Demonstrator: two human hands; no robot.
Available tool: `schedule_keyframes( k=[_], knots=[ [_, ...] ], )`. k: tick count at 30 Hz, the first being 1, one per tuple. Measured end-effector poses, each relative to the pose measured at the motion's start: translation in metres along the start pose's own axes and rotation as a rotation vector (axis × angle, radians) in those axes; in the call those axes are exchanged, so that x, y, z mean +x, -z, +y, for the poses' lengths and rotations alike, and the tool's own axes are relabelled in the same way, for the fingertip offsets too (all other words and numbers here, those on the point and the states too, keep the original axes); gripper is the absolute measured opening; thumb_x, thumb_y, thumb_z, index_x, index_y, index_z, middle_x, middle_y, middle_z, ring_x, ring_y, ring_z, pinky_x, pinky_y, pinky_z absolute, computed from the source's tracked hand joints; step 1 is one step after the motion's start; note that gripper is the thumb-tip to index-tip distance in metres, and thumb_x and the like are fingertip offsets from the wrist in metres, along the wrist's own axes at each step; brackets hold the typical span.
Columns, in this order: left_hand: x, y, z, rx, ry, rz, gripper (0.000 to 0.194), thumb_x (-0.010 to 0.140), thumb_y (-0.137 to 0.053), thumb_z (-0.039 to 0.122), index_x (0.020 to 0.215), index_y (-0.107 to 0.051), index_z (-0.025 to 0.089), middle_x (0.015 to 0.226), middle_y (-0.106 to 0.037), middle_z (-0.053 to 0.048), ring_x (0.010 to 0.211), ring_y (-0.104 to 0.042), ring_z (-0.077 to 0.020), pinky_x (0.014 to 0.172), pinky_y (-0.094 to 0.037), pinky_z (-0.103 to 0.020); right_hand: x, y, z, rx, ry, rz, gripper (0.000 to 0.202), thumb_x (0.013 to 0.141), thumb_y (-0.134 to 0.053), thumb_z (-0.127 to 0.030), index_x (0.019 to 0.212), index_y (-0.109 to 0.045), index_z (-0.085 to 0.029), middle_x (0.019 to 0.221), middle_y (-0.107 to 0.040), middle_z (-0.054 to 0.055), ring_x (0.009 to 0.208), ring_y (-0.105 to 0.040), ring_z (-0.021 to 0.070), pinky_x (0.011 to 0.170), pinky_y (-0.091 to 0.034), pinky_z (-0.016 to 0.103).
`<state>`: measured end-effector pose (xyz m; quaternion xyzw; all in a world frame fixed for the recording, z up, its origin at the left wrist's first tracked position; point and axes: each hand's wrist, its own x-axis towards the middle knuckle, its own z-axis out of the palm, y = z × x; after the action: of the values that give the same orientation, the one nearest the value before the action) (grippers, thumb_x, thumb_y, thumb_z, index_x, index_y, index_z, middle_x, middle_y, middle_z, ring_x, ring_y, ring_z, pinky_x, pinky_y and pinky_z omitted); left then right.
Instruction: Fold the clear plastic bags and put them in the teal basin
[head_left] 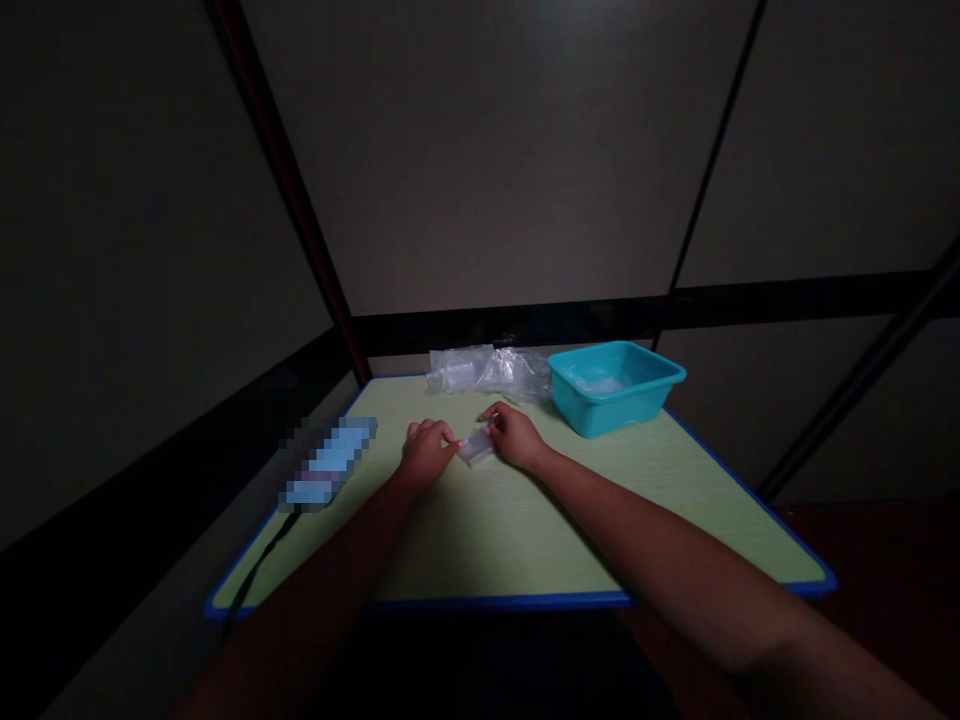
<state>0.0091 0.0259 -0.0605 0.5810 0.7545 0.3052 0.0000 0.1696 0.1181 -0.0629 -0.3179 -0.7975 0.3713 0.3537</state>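
Between my two hands, over the middle of the table, is a small clear plastic bag [478, 446]. My left hand [429, 450] pinches its left edge between thumb and finger. At the opposite edge my right hand [513, 436] is closed on the bag with the thumb and a finger, its other fingers curled. Whether anything lies inside the bag is too small to tell.
A turquoise plastic basin [611, 405] stands at the back right with clear plastic in it. Crumpled clear plastic bags [487, 371] lie along the back edge. At the left is a blurred-out phone-like device [330, 465] with a dark cable [262, 560]. The pale green table [517, 540] has a blue rim.
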Motion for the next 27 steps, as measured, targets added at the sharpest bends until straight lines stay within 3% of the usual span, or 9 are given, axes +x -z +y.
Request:
schedule_keyframes(
  k=[20,24,27],
  knots=[
    [-0.003,0.002,0.001,0.037,-0.054,0.004,0.01,0.073,-0.058,0.016,0.08,-0.057,0.022,0.085,-0.062,-0.005,0.091,-0.052,-0.0243,0.086,-0.037,-0.038,0.0,0.005,0.0,0.167,0.074,-0.054,0.028,0.064,-0.048,0.0,0.084,-0.06,-0.016,0.075,-0.06,-0.002,0.064,-0.054,0.0098,0.06,-0.042,0.021],
    [-0.003,0.005,0.006,0.02,-0.11,0.01,0.015,0.076,-0.053,0.013,0.085,-0.06,0.023,0.09,-0.063,-0.004,0.093,-0.055,-0.0224,0.091,-0.037,-0.038,0.0,0.004,0.0,0.167,0.085,-0.084,0.023,0.063,-0.051,-0.002,0.078,-0.061,-0.016,0.071,-0.061,-0.002,0.062,-0.053,0.0098,0.058,-0.041,0.021],
    [-0.006,0.009,0.013,-0.01,-0.194,-0.007,0.016,0.08,-0.054,0.022,0.093,-0.063,0.023,0.101,-0.065,-0.007,0.104,-0.054,-0.0236,0.095,-0.037,-0.038,0.0,0.002,0.001,0.166,0.088,-0.094,0.024,0.062,-0.051,-0.001,0.077,-0.061,-0.016,0.07,-0.06,-0.003,0.062,-0.053,0.0101,0.059,-0.041,0.02]
  ],
)
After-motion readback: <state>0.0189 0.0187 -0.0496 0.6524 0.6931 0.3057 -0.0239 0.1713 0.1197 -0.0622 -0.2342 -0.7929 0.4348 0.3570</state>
